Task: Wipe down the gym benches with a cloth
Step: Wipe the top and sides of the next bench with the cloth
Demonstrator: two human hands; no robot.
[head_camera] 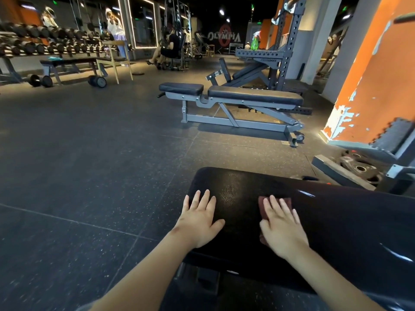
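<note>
Both forearms reach forward from the bottom of the view onto the nearest black bench pad. The left hand lies flat on the vinyl with its fingers straight and spread, holding nothing and seemingly bracing. The right hand also has straight fingers and presses a reddish-brown cloth flat against the pad; the cloth is pinned under the palm, not gripped, and its edges show beyond the fingertips and by the wrist.

The cloth looks thin, limp and light, so it probably bunches or slips out unless the palm keeps weight on it. The glossy upholstery looks slick and firm over padding, and a speckled sheen between the hands may be spray droplets, though that is hard to tell. Pinching a folded edge would likely hold better at the pad's rounded sides.

Farther off stands an adjustable bench, well apart, then a flat bench at the left near the dumbbell rack, both presumably to be wiped too. A green spray bottle sits on the distant rack.
</note>
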